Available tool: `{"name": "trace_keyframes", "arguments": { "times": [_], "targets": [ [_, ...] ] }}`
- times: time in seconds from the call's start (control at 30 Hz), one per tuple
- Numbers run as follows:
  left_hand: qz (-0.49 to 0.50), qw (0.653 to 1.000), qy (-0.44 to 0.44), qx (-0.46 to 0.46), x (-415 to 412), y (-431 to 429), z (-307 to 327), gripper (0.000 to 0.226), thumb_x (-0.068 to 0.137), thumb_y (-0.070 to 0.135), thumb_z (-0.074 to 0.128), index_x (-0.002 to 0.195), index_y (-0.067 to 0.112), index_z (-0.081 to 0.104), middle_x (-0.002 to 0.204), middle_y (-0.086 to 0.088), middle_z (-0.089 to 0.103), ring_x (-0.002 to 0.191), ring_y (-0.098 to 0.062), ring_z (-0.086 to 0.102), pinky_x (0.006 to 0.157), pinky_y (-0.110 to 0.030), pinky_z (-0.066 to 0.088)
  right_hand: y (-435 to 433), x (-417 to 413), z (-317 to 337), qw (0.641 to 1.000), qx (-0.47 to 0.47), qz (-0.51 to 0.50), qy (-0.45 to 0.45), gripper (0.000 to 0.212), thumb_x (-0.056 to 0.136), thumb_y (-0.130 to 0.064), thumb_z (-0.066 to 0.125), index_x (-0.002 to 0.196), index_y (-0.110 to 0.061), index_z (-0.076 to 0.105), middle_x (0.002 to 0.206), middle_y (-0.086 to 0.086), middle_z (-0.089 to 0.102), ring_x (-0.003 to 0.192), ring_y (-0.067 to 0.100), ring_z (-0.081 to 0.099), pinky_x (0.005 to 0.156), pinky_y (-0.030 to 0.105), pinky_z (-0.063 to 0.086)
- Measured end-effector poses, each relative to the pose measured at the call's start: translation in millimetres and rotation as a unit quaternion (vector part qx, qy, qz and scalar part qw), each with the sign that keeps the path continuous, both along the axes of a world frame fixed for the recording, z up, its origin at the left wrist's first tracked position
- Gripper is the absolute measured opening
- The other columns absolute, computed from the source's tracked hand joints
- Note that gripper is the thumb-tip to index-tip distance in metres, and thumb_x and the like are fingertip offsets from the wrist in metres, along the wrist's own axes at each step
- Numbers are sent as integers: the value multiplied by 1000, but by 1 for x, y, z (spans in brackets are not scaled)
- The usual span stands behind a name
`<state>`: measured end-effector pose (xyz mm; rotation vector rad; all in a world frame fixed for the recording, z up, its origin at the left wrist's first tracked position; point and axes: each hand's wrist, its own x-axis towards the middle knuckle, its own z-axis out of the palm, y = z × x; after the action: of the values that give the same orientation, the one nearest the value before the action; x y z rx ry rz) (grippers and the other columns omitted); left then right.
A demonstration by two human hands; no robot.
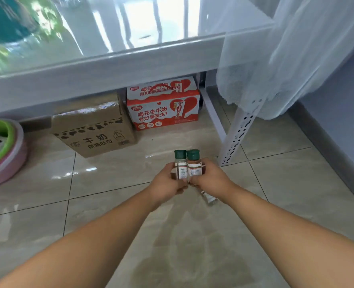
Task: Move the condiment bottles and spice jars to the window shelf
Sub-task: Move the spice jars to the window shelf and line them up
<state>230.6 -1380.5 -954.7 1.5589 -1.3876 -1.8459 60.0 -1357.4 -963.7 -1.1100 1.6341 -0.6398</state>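
Both hands are clamped on spice jars, pressed together as one bundle, probably so several go in a single trip. The left hand (167,182) wraps the clear jar (180,165) and the right hand (210,177) wraps the brown-spice jar (193,166). Both jars are upright and touching side by side. Their green caps stick out above the fingers, and the grip sits low on the labels and bases. A clear item (209,198) pokes out below the right hand, likely another bottle, but I can't tell. There may be a third jar behind the left fingers, which I also can't confirm. The bundle is in the air over the floor (109,204), in front of and below the front edge of the window shelf (130,65), nearer its right corner post. The shelf top near that corner looks free; the curtain (286,59) drapes over the right end, so it could snag.
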Motion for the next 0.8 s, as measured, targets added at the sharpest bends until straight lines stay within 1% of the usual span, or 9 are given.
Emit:
{"name": "trace_keyframes", "arguments": {
  "times": [0.07,0.13,0.2,0.27,0.37,0.53,0.63,0.7,0.8],
  "targets": [
    [-21,1000,14,-11,7,0,27,50,89,5,75,133,20,56,121,-7,73,104,-20,73,83,-28,61,7,3,33,1000,-25,-12,-10,49,67,-27,78,113,-18,64,92,-7,73,78,7,67,70,27,50],
    [-19,999,28,-33,12,3,56,49,87,7,78,129,23,58,117,-3,74,105,-18,73,85,-30,61,16,4,61,999,-36,-29,-16,44,78,-21,80,117,-26,59,100,-9,72,93,10,70,80,33,56],
    [-16,998,26,-56,15,6,84,45,87,12,80,125,25,61,114,0,76,105,-19,73,87,-33,61,25,4,84,997,-66,-29,-39,46,79,-25,82,120,-26,60,106,-5,74,101,15,72,92,45,59],
    [-34,996,16,-79,19,10,113,40,89,20,79,125,29,64,113,3,77,106,-18,73,92,-37,60,34,5,107,994,-95,-25,-53,52,73,-38,81,120,-28,62,110,-4,76,104,15,73,94,50,59],
    [-50,991,-3,-126,25,13,153,35,89,27,79,121,32,67,111,9,78,106,-14,72,94,-38,59,41,6,144,991,-125,-10,-51,48,73,-44,78,119,-35,65,111,-10,76,105,10,72,95,46,59],
    [-70,978,-7,-195,33,14,204,40,85,21,83,122,25,69,115,8,77,108,-11,73,101,-40,56,44,7,199,985,-167,0,-51,37,85,-22,81,117,-34,64,109,-12,76,101,2,71,87,26,59],
    [-85,964,-21,-251,37,10,234,43,80,33,85,119,30,68,113,8,77,105,-13,73,98,-42,56,41,8,226,978,-199,-17,-52,38,84,-21,80,115,-35,62,106,-16,77,101,2,72,90,28,59],
    [-87,954,-17,-285,37,8,256,42,81,28,85,119,30,67,110,8,77,98,-11,74,90,-33,58,38,11,248,973,-225,-22,-48,34,86,-17,79,109,-35,61,99,-18,77,97,0,72,87,23,59],
    [-84,943,-10,-321,36,4,294,38,84,26,84,117,34,66,106,5,76,81,-7,72,71,-21,53,33,13,289,961,-263,-45,-67,32,87,-13,80,113,-23,65,99,-12,77,93,1,73,83,23,59]
  ]
}}
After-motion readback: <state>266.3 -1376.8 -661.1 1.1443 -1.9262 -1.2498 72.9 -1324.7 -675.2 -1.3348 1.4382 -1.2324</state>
